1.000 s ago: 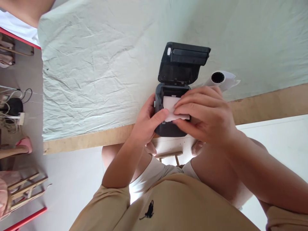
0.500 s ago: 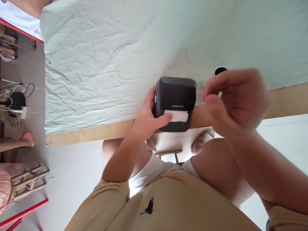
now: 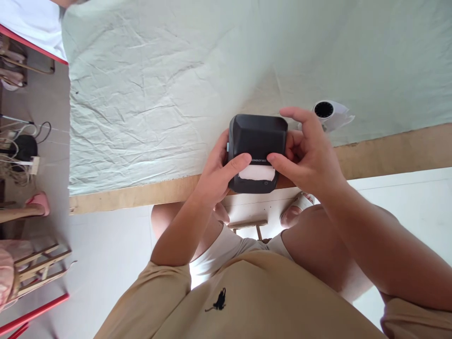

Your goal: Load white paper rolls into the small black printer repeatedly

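Observation:
A black label printer (image 3: pixel 259 136) is held at the near edge of the cloth-covered table. White label paper (image 3: pixel 256 173) sticks out of its front slot. My left hand (image 3: pixel 221 169) grips the printer's left side, its thumb on the front just above the paper. On the other side my right hand (image 3: pixel 307 153) is closed on the printer, with its thumb on the lid's front edge, a forefinger stretched out past the back corner and the other fingers curled at the side. Just beyond that hand lies a white roll with a dark round end (image 3: pixel 324 109).
A pale green wrinkled cloth (image 3: pixel 148 94) covers the table, whose bare wooden edge (image 3: pixel 137 200) shows in front. At far left are cables with a power strip (image 3: pixel 34 165), a wooden stool (image 3: pixel 44 266) and part of another person in white (image 3: pixel 35 23).
My right hand has come in from the right and taken hold of the printer's right side. My left thumb has moved up off the paper. The white roll shows more fully.

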`<state>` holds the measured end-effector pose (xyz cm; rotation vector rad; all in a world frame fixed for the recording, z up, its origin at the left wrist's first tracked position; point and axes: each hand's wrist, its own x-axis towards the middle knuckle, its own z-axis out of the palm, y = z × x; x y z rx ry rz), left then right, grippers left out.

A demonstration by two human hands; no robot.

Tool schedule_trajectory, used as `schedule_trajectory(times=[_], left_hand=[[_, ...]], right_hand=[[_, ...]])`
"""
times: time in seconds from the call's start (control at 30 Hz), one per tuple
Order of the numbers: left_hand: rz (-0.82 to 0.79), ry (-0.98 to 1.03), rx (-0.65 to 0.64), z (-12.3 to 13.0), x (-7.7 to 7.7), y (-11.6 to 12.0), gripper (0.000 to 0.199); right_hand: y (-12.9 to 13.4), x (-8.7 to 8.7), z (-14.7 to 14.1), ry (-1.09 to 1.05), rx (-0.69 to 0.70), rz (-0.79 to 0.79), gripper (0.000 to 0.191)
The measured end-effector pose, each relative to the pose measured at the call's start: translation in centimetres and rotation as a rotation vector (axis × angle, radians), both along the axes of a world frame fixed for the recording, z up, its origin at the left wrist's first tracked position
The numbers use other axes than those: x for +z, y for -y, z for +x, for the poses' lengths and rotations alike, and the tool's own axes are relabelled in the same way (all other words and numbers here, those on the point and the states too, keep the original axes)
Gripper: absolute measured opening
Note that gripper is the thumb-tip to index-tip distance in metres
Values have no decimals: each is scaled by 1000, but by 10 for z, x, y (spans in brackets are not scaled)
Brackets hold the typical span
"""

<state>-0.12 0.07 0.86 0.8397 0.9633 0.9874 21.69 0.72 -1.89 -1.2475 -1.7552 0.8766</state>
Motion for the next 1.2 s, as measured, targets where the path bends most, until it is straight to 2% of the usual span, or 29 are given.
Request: schedule_trajectory(times=[0.1,0.3,0.43,0.53,0.63,0.7,0.77,0.9,0.97,1.07,1.13,1.2], left_hand=[[37,-22,-2,0,-1,0,60],[41,52,11,4,-4,-5,53],[-64,26,102,7,-7,-7,54],[-62,12,203,8,-8,-7,50],[-75,7,215,9,-7,-8,53],[-104,21,187,9,-6,-8,54],[-107,37,154,9,-5,-9,56],[-48,19,64,6,-7,-8,57],[-43,7,37,4,-7,-8,59],[-43,-1,24,3,-6,-7,61],[-32,-1,12,4,-5,-7,62],[-27,1,3,5,-3,-6,62]], right_hand=[[1,-5,0,-51,15,3,64],[2,-10,0,-201,51,83,68],[2,-5,2,-148,77,12,73],[2,-1,4,-183,119,-8,77],[1,3,5,-236,134,-13,77],[1,6,5,-243,111,6,72],[2,10,3,-237,64,82,58],[1,19,-8,-286,-146,322,22],[-1,25,-14,-306,-244,368,13],[-4,36,-19,-180,-294,352,9],[-6,43,-19,68,-271,334,8],[-8,49,-18,381,-216,290,14]])
